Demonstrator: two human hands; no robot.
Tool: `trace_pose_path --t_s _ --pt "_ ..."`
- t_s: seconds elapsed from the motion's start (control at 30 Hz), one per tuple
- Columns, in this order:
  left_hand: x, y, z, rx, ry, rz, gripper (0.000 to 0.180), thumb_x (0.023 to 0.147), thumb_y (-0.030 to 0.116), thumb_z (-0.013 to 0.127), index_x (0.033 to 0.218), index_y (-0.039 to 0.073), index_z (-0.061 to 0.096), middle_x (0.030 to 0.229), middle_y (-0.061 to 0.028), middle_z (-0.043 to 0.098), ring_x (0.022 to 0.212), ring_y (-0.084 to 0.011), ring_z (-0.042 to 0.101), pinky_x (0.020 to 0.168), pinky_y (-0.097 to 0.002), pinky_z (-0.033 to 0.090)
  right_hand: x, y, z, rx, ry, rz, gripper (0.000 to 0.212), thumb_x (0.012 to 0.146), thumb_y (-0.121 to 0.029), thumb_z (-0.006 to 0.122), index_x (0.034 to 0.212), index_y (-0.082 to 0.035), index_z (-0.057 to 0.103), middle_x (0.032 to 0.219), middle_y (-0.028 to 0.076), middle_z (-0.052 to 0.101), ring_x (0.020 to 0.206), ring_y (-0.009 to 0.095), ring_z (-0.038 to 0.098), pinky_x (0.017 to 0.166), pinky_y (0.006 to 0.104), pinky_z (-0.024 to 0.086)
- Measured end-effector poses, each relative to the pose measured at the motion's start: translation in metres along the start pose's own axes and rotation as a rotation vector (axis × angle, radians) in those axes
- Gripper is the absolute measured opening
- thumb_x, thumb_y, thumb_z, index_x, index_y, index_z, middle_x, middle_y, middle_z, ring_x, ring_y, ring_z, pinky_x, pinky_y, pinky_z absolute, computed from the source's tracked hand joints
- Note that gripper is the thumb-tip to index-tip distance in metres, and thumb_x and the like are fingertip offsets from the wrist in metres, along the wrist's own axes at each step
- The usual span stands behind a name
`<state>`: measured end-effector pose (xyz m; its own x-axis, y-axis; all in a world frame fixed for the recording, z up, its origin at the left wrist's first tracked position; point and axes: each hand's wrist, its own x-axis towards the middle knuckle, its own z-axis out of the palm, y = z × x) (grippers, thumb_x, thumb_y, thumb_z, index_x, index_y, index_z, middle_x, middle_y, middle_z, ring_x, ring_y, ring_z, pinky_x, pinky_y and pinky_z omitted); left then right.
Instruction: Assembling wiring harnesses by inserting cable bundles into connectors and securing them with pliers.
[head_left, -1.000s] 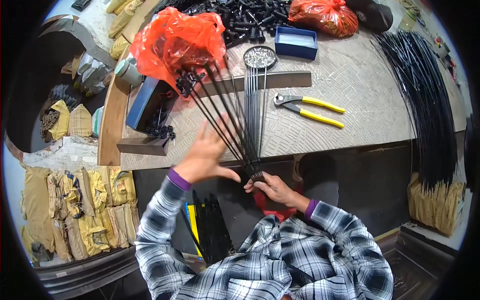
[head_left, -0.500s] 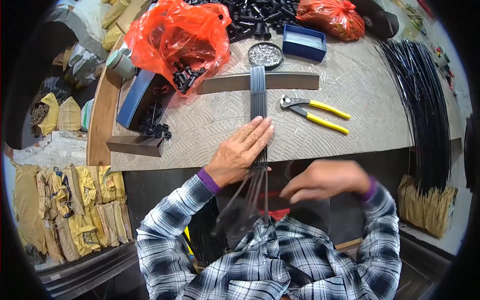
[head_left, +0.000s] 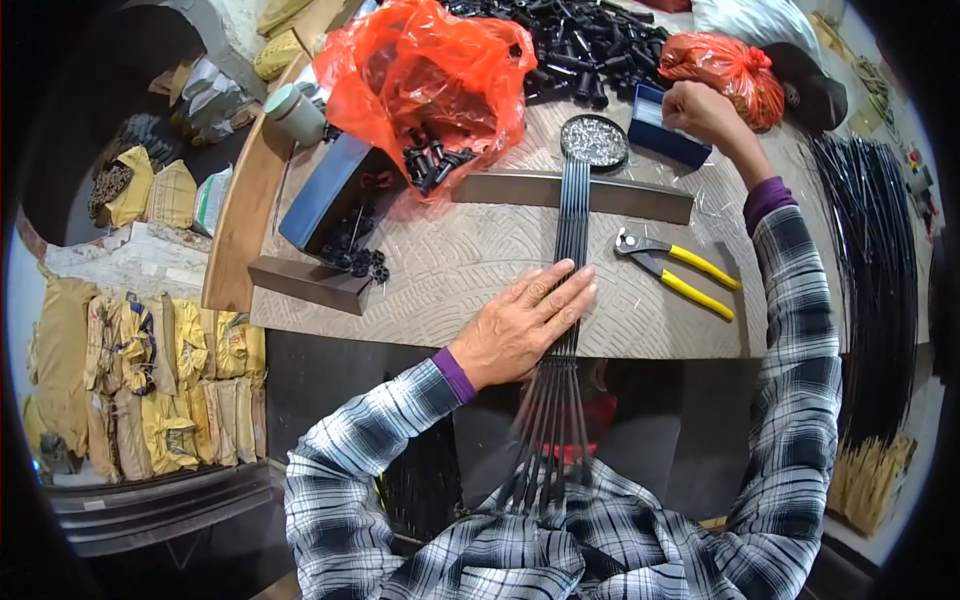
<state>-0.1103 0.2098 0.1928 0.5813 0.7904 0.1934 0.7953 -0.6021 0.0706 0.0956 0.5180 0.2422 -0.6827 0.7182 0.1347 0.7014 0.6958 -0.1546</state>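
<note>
Black rods (head_left: 572,225) under left hand (head_left: 525,325).

Two orange plastic bags (head_left: 425,70) (head_left: 725,65), one pair of yellow-handled pliers (head_left: 675,270), one round dish of small metal bits (head_left: 594,142), one blue box (head_left: 668,135).

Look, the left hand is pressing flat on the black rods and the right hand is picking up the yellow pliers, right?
Not quite. The left hand does press flat on the black rods, but the right hand is not on the yellow pliers. It reaches far across the table to the small blue box. The pliers lie untouched beside the rods. The head view shows this.
</note>
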Motion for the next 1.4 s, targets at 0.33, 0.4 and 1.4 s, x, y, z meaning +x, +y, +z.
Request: trace_pose_path --t_s 0.33,0.4,1.4 --pt "0.010 0.004 -0.003 -0.140 0.017 -0.151 0.063 0.071 0.001 0.048 0.133 0.008 0.037 0.141 -0.0102 0.029 0.130 -0.0304 0.027 0.103 -0.0415 0.029 -0.044 -0.071 0.031 0.260 0.312 -0.251 0.014 0.075 -0.005 0.058 0.089 -0.007 0.058 0.084 0.007 0.061 0.077 0.027 0.060 0.065 0.0329 0.048" --pt "0.010 0.005 -0.004 -0.127 0.013 -0.166 0.063 0.071 0.001 0.048 0.132 0.006 0.037 0.141 -0.0111 0.029 0.130 -0.0309 0.028 0.103 -0.0407 0.030 -0.054 -0.089 0.036 0.295 0.187 -0.229 0.013 0.076 -0.010 0.057 0.088 -0.013 0.062 0.081 0.006 0.061 0.077 0.027 0.061 0.063 0.0377 0.048" --pt "0.012 0.005 0.000 -0.059 -0.041 -0.158 0.062 0.070 0.001 0.051 0.131 0.007 0.039 0.139 -0.0126 0.032 0.128 -0.0320 0.030 0.102 -0.0411 0.031 -0.051 -0.083 0.042 0.179 0.277 -0.194 0.019 0.079 -0.011 0.058 0.093 -0.017 0.068 0.080 0.006 0.060 0.067 0.026 0.061 0.057 0.0353 0.047"
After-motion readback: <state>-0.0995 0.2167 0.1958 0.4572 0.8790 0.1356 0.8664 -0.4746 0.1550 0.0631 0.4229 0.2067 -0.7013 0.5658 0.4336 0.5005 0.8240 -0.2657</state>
